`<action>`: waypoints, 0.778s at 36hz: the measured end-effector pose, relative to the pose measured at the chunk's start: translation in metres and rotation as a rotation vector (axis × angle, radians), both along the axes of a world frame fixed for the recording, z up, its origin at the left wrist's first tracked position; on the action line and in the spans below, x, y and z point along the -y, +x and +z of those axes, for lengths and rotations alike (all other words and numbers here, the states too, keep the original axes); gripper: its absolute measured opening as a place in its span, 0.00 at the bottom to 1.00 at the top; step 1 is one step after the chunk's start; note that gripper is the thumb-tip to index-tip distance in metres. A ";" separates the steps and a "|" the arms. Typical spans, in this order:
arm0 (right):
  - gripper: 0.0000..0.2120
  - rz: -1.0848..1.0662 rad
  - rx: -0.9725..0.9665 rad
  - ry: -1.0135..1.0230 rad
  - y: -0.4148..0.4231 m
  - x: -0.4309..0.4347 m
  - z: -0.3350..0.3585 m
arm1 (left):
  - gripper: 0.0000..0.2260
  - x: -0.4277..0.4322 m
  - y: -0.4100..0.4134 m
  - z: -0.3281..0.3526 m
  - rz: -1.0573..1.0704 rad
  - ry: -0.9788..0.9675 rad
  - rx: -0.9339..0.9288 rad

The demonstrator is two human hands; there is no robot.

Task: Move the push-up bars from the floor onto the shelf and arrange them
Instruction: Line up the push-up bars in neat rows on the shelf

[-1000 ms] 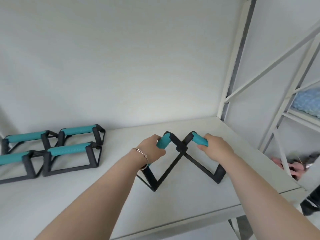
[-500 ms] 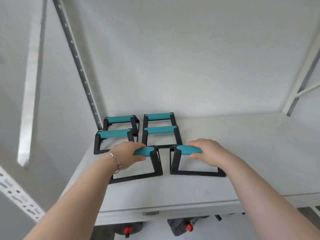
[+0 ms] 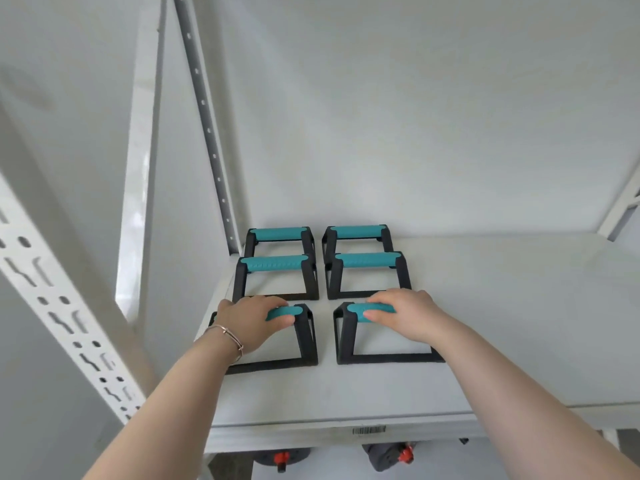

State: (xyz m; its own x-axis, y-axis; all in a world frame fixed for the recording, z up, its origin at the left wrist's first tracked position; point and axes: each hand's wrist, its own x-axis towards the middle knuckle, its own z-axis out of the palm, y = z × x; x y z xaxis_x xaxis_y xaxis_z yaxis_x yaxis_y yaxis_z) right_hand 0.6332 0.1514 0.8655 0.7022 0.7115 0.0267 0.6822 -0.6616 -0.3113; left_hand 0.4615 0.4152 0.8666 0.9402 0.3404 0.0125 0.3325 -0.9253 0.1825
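Observation:
Several push-up bars with black frames and teal grips stand in two columns at the left end of the white shelf (image 3: 485, 341). My left hand (image 3: 251, 322) grips the teal handle of the front left bar (image 3: 304, 337). Beside it, the front right bar (image 3: 346, 341) has its handle inside my right hand (image 3: 405, 315). Both front bars rest upright on the shelf, about parallel. Behind them stand the middle left bar (image 3: 275, 271) and the middle right bar (image 3: 367, 268), then the back left bar (image 3: 278, 237) and the back right bar (image 3: 356, 233).
A perforated white upright (image 3: 65, 317) rises at the left, and a grey slotted post (image 3: 207, 133) stands at the shelf's back left corner. A white wall backs the shelf. Dark items with red knobs (image 3: 388, 453) sit under the front edge, which carries a barcode label (image 3: 369, 429).
Both hands carried the two tilted bars from the right part of the shelf to the left end and set them upright in front of the other bars.

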 end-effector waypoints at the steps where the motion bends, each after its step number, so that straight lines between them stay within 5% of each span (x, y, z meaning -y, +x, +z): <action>1: 0.19 -0.011 0.019 0.003 -0.001 -0.001 -0.001 | 0.18 0.000 0.001 -0.001 0.011 0.006 0.027; 28: 0.16 -0.037 0.017 0.074 0.011 -0.020 -0.002 | 0.18 -0.011 0.025 -0.004 -0.036 0.028 0.082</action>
State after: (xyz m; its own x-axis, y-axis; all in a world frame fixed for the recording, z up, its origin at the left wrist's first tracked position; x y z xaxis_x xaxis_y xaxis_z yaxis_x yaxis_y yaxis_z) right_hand 0.6445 0.1712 0.8633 0.7271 0.6807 0.0901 0.6631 -0.6621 -0.3490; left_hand 0.4861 0.4267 0.8629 0.9472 0.3047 0.0995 0.2838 -0.9416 0.1813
